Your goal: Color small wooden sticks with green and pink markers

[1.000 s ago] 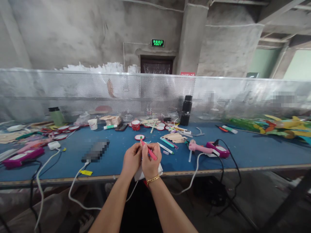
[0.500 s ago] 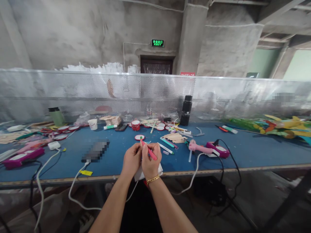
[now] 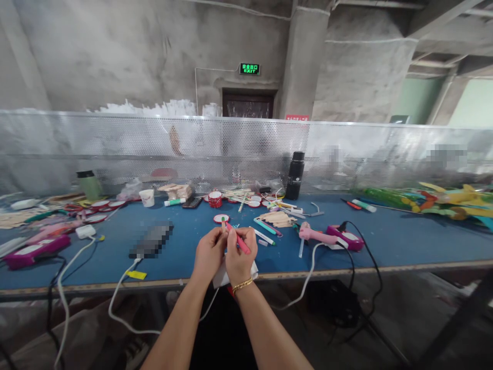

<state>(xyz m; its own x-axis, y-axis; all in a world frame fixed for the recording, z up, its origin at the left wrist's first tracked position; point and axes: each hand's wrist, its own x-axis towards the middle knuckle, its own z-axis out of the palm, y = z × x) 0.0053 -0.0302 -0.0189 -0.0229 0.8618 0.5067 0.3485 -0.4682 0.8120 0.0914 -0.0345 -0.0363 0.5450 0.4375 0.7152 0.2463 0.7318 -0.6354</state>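
My left hand [image 3: 209,253] is closed around a small wooden stick [image 3: 223,225] that points up and has a green tip. A pink marker [image 3: 242,245] is pinched in my right hand [image 3: 239,261], its front end close beside the stick; I cannot tell whether they touch. Both hands meet above the front edge of the blue table [image 3: 185,267]. Something white, like paper or cloth [image 3: 220,278], shows beneath them. Just beyond the fingertips lies a round white piece with a red rim [image 3: 217,219]. Several capped pens and a white marker [image 3: 263,235] rest right of my hands.
Wooden sticks [image 3: 279,220] lie in a pile behind the pens. A pink glue gun [image 3: 318,234] with cables is at the right. A phone [image 3: 152,240] on a cord lies left. At the back stand a black bottle [image 3: 296,177], red tape roll [image 3: 214,199] and paper cup [image 3: 147,198].
The marker's front end has shifted slightly right and down from the top of the stick, showing more of the stick. My left hand has stayed almost still.
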